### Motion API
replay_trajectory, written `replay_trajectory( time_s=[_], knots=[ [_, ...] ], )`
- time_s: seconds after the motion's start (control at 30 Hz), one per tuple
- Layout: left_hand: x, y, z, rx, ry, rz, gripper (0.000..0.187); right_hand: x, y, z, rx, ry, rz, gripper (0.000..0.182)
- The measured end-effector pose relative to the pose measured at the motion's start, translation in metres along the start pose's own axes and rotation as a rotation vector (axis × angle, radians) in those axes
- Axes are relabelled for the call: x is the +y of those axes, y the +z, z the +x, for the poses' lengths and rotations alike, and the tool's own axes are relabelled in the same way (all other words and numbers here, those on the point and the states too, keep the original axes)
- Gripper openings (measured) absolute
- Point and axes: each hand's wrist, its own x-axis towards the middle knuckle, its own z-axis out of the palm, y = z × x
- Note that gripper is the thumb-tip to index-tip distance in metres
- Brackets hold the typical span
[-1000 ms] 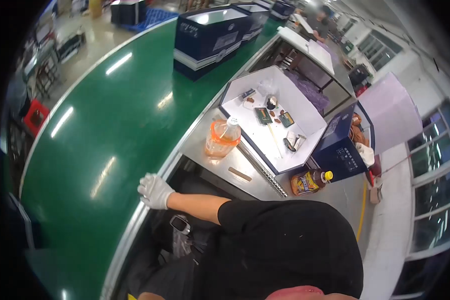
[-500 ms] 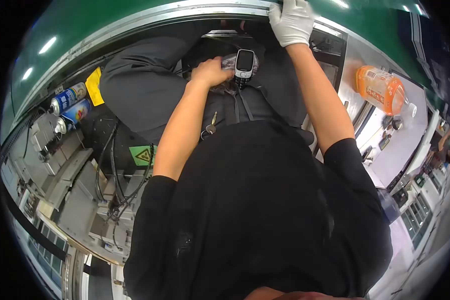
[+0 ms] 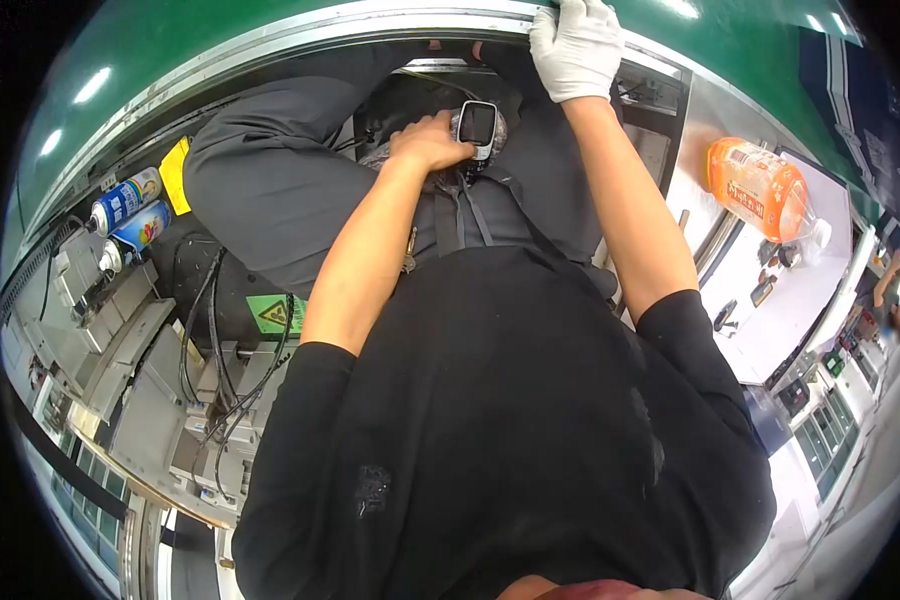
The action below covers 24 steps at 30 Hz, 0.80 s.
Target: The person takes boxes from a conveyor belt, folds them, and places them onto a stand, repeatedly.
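Note:
My left hand (image 3: 430, 143), bare, lies over a grey patterned, crumpled-looking thing (image 3: 377, 156) in my lap. Its thumb reaches the lower edge of a handheld device (image 3: 477, 124) with a dark screen in a pale frame, its keypad partly covered. The fingers look stretched out, though their tips are partly hidden. My right hand (image 3: 580, 52), in a white glove, rests on the metal rail (image 3: 450, 20) that edges a green surface (image 3: 300, 30). Its fingers point away from me, extended over the rail up to the top of the view.
Two spray cans (image 3: 130, 203) and a yellow tag (image 3: 176, 176) are at left. Below them hang black cables (image 3: 213, 335) by a green warning label (image 3: 273, 314) and metal machine parts (image 3: 125, 350). An orange-labelled plastic bottle (image 3: 760, 190) lies at right beside a white panel (image 3: 780, 315).
The whole view has shifted slightly. The device has moved a little left and its keypad is more covered. Both hands stay in about the same places.

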Motion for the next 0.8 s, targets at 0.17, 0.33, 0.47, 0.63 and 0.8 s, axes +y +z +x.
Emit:
replay_trajectory(
  time_s=[0.17,0.33,0.47,0.63,0.8],
  knots=[
    [0.002,-0.005,0.000,-0.051,-0.011,-0.031,0.072,-0.004,-0.009,-0.002,0.036,-0.015,0.023,0.021],
    [-0.004,-0.007,0.005,-0.083,0.025,-0.070,0.072,-0.004,-0.010,0.000,-0.014,0.014,0.006,0.023],
    [-0.016,-0.002,0.011,-0.102,0.065,-0.107,0.073,-0.005,-0.006,-0.001,0.147,-0.049,0.056,0.024],
    [-0.013,0.004,0.008,-0.017,0.123,-0.092,0.075,-0.012,-0.024,0.000,-0.287,0.096,-0.018,0.026],
    [-0.005,-0.004,0.003,-0.042,0.090,-0.056,0.078,-0.014,-0.030,0.000,-0.202,0.085,0.025,0.026]
  ],
)
